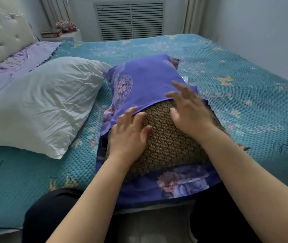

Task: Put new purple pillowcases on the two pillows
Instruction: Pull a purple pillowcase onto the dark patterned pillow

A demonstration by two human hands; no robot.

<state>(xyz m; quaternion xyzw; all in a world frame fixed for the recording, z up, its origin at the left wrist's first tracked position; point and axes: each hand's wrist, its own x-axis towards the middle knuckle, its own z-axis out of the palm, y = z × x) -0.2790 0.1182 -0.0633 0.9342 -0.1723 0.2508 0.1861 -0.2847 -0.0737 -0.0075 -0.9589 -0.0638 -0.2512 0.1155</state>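
Note:
A brown pillow (171, 142) with a honeycomb pattern lies on the bed in front of me, its far half inside a purple flowered pillowcase (145, 79). The case's lower layer spreads under the pillow toward me. My left hand (131, 132) lies flat on the pillow's left side, fingertips at the case's open hem. My right hand (188, 107) hovers with fingers spread over the hem on the right, blurred by motion. A bare white pillow (39, 102) lies to the left on the bed.
The bed carries a teal textured cover (244, 95). A purple sheet (17, 65) and a tufted white headboard (1, 30) are at the far left. A nightstand (60, 35) with boxes stands behind, beside a louvred radiator cover (130, 20). My dark-clad knees press against the bed edge.

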